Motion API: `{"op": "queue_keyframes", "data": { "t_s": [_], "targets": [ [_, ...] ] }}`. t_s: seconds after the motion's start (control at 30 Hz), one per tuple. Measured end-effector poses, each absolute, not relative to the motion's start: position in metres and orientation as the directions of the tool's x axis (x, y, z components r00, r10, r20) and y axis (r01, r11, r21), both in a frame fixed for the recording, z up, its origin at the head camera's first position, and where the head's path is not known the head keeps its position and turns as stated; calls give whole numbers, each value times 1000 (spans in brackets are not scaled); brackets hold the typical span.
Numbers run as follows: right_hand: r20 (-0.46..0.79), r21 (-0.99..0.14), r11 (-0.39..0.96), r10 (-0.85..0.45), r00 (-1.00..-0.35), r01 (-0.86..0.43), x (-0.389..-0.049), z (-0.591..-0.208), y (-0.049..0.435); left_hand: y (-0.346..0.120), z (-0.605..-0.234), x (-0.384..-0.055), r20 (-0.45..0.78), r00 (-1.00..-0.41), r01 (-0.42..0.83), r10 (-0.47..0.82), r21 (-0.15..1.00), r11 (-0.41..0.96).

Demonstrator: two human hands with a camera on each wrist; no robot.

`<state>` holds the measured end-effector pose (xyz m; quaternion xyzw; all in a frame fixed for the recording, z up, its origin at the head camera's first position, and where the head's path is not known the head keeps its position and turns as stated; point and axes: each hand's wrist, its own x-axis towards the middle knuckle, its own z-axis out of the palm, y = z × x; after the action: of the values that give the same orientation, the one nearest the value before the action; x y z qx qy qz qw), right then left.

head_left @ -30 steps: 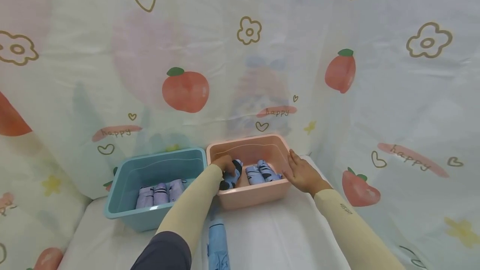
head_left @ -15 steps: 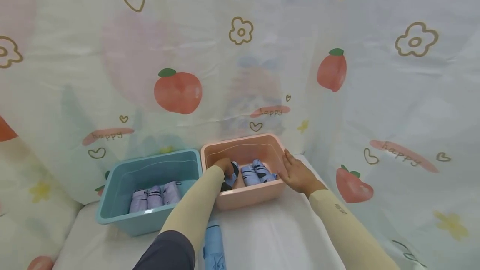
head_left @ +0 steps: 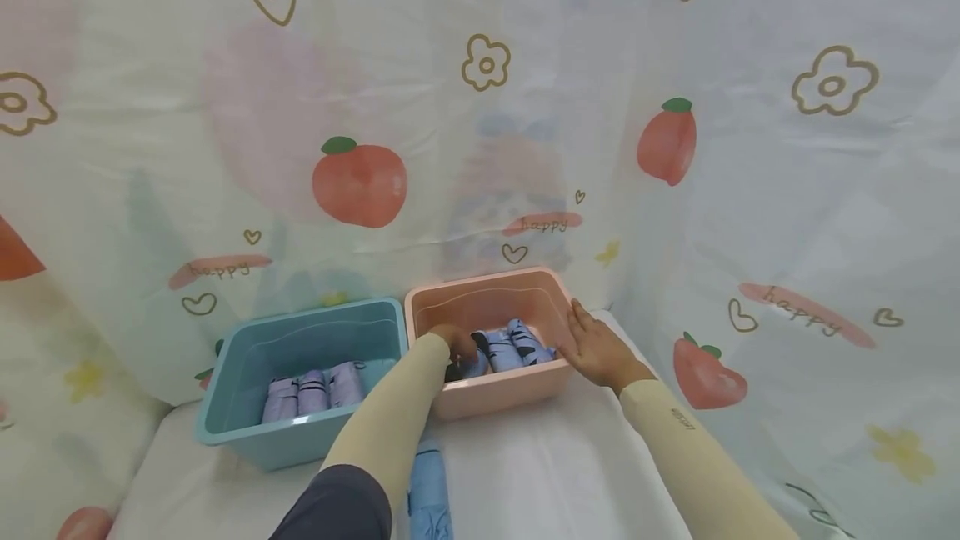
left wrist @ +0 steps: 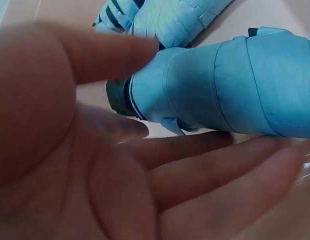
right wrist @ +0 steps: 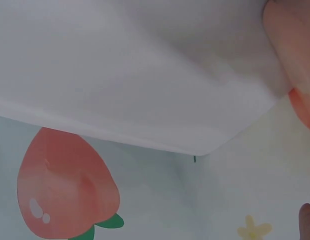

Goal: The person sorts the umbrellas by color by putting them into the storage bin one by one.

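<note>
A pink bin holds several folded blue umbrellas. My left hand reaches into its left side, at a blue umbrella with a dark end. In the left wrist view the fingers lie extended along the umbrella's side, and the thumb stands apart above its dark end. Two more blue umbrellas lie to the right of it. My right hand rests with straight fingers against the bin's right rim; only part of that hand shows at the right wrist view's edge.
To the left stands a teal bin holding several purple folded umbrellas. Another blue umbrella lies on the white-covered table in front. A printed curtain hangs behind and at the sides.
The umbrella at my left hand has shifted right and straightened, now lying close beside the other two. My right hand has stayed at the bin's rim. The head view has turned slightly.
</note>
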<state>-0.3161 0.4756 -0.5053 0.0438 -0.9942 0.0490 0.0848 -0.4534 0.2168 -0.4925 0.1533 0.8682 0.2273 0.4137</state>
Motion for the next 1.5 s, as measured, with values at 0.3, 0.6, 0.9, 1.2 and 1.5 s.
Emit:
{"op": "queue_keyframes", "data": {
  "t_s": [0.3, 0.6, 0.9, 1.2, 1.5],
  "targets": [
    [179, -86, 991, -90, -980, -107, -315, -506, 476, 217, -500, -456, -686, -529, 21, 499, 577, 816],
    [197, -75, 991, -92, -976, -109, -314, -505, 476, 235, -511, -460, -690, -371, -225, 621, 716, 661],
    [193, -75, 991, -94, -977, -111, -316, -508, 479, 234, -512, -457, -631, -441, -220, 638, 765, 605],
    [192, -83, 989, -107, -976, -125, -325, -508, 470, 202, -475, -458, -601, -480, -41, 639, 743, 668],
    [184, -92, 988, -103, -978, -121, -326, -501, 475, 165, -440, -449, -422, -532, 336, 734, 690, 641]
  ]
}}
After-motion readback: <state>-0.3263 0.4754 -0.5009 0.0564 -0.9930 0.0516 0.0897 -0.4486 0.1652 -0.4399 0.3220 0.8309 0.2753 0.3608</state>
